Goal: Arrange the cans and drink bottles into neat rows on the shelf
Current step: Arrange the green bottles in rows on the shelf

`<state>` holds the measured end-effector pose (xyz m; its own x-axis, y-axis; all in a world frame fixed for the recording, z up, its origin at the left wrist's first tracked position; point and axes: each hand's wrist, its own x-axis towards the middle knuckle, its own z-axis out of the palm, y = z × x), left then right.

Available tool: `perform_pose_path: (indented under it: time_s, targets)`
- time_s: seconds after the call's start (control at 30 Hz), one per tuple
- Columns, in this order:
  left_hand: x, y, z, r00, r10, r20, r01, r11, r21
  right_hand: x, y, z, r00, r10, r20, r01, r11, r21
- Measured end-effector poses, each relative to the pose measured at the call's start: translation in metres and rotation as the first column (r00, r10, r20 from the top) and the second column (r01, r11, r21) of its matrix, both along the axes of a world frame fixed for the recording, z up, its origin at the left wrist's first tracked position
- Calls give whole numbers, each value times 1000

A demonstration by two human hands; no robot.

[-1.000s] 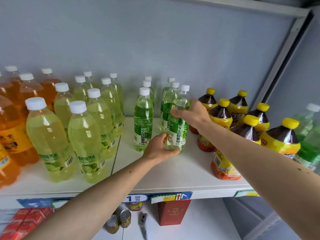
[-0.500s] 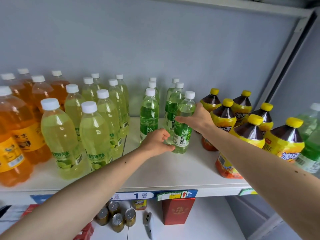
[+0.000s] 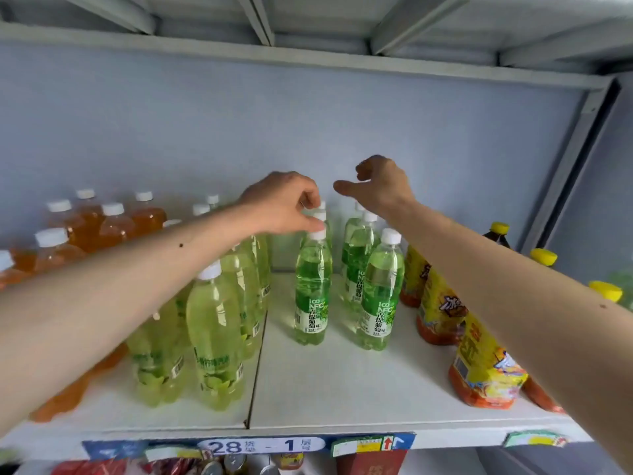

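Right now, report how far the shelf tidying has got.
Done: the green grape bottles stand upright in two files on the shelf, beside lined-up lime soda bottles. In hand: the left hand pinches the cap of the front-left grape bottle; the right hand hovers free. Left: squaring the iced tea bottles.

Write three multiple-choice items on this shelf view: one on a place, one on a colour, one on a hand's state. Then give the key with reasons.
1. Where do the yellow-labelled tea bottles stand?
A. left end
B. right of the green bottles
C. lower shelf

2. What colour is the front green bottle's cap?
A. white
B. yellow
C. red

3. What is the left hand doing?
A. hanging free
B. lying flat on the shelf
C. gripping a cap

Key: 1 B, they sit at the shelf's right; 2 A, the cap is plainly white; 3 C, its fingertips close on a green bottle's top.
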<state>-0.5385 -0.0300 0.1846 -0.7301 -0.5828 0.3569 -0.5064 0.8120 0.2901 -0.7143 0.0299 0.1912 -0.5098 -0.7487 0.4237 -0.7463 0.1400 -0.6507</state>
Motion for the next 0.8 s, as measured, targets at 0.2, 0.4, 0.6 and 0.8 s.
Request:
perform_pose_path:
  time_s: [0.2, 0.4, 0.6, 0.8]
  targets:
    - [-1, -61, 19, 977, 141, 158, -127, 987, -95, 3, -62, -21, 998, 44, -43, -27, 937, 347]
    - [-11, -96, 5, 965, 154, 211, -141, 987, -79, -5, -92, -38, 995, 28, -98, 22, 882, 470]
    - [-18, -114, 4, 964, 118, 238, -107, 993, -58, -6, -100, -46, 997, 16, -81, 23, 889, 458]
    - [-19, -123, 8, 969, 24, 246, -28, 1000, 12, -6, -94, -25, 991, 46, -126, 13, 901, 434]
